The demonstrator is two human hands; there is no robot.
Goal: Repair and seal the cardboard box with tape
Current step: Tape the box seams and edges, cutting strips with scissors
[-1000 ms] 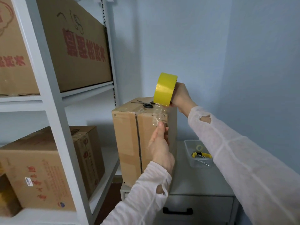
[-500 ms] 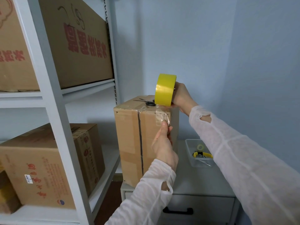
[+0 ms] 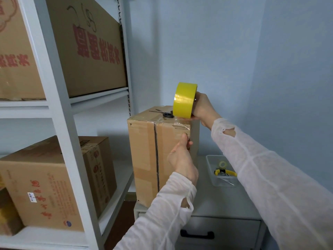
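Note:
A tall brown cardboard box (image 3: 144, 156) stands upright on a grey cabinet (image 3: 216, 201), with a dark vertical seam down its front. My right hand (image 3: 202, 110) grips a yellow tape roll (image 3: 184, 102) just above the box's top right corner. A clear strip of tape (image 3: 180, 126) runs from the roll down over the top edge onto the front face. My left hand (image 3: 181, 156) presses the strip's end against the front with thumb and fingers. Black-handled scissors (image 3: 166, 114) lie on top of the box.
A white shelf rack (image 3: 59, 123) stands at the left with several large printed cardboard boxes (image 3: 54, 181). A clear plastic tray (image 3: 220, 171) with a yellow-handled tool and a small tape roll sits on the cabinet to the right. The cabinet drawer has a black handle (image 3: 197, 234). Blue walls close the corner.
The strip now lies flatter over the box's top edge. My left hand has stayed pressed on the front face, and the roll has stayed above the corner.

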